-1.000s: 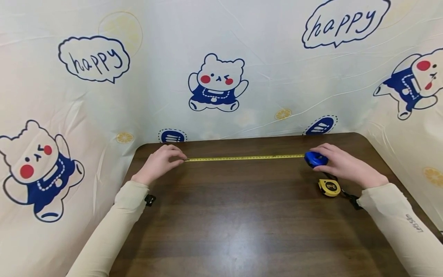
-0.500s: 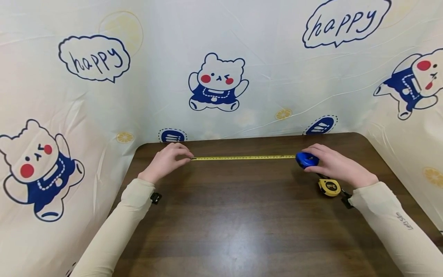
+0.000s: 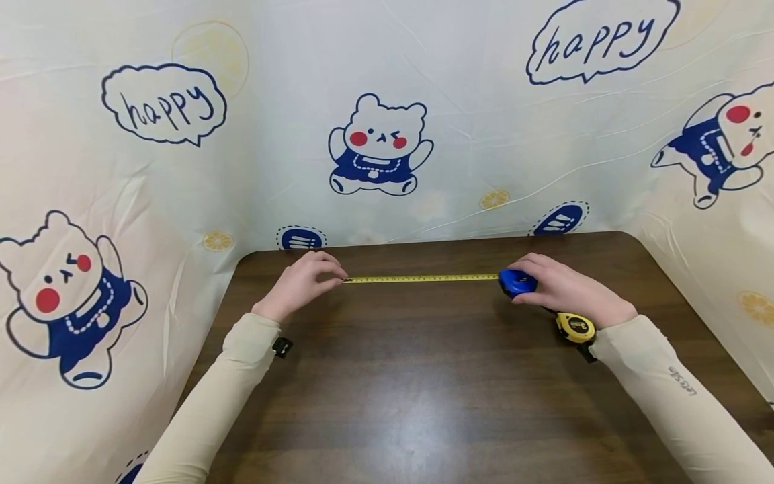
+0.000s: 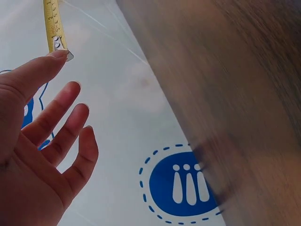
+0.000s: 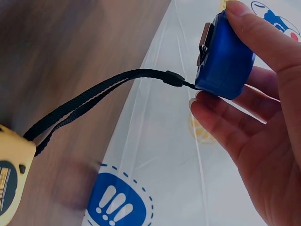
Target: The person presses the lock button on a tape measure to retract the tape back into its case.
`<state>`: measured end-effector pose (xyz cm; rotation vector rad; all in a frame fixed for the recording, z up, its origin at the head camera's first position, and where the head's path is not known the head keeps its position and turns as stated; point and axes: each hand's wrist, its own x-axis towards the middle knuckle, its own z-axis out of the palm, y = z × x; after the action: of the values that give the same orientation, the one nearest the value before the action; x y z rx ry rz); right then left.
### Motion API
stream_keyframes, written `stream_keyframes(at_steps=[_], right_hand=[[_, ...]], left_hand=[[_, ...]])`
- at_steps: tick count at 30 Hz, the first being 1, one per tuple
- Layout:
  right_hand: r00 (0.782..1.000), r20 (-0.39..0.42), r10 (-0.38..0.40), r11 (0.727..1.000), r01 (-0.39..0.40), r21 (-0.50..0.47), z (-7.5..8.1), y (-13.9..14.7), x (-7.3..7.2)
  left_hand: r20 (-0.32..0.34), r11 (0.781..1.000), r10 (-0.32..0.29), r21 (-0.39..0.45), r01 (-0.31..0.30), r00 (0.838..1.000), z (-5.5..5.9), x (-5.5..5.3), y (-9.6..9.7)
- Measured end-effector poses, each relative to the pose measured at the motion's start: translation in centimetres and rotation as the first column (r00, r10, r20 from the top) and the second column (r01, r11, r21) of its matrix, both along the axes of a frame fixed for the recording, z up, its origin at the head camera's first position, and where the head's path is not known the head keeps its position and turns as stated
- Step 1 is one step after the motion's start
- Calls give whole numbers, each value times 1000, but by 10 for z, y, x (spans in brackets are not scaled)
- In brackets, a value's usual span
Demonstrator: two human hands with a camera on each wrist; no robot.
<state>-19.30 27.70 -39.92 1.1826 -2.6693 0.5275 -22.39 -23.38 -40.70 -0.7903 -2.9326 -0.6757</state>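
A blue tape measure (image 3: 517,284) is held above the table by my right hand (image 3: 559,288), thumb on one side and fingers on the other. From it a yellow blade (image 3: 420,278) runs straight across to the left. My left hand (image 3: 300,282) pinches the blade's end; in the left wrist view the thumb lies on the metal end hook (image 4: 69,55), and the other fingers are spread loosely. A black strap (image 5: 94,96) hangs from the blue case in the right wrist view. Beside my right wrist lies a yellow tape measure (image 3: 574,327) with a black label.
The brown wooden table (image 3: 387,390) has rounded far corners. A pale printed cloth (image 3: 272,168) with bears and "happy" bubbles hangs behind it and at both sides. A small black device (image 3: 282,347) sits under the left wrist.
My two hands have drawn closer together, the left moving right and the right moving left. The exposed stretch of blade between them is shorter. The yellow tape measure has stayed in place.
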Motion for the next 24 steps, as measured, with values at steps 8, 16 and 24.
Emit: stream_keyframes(at_steps=[8,16,24], right_hand=[[1000,19,-4,1000,4,15,-3,-13,-3],[999,49,-6,1000,4,28,-2,-24,-2],[998,58,13,999,-15,34,-4,-35,-3]], left_hand=[[-11,1000,-20,15,20,1000,-1,-1,12],[-16,999,-45,23,46,999,-3,1,28],[-20,997,-80,13,80,997,-2,1,44]])
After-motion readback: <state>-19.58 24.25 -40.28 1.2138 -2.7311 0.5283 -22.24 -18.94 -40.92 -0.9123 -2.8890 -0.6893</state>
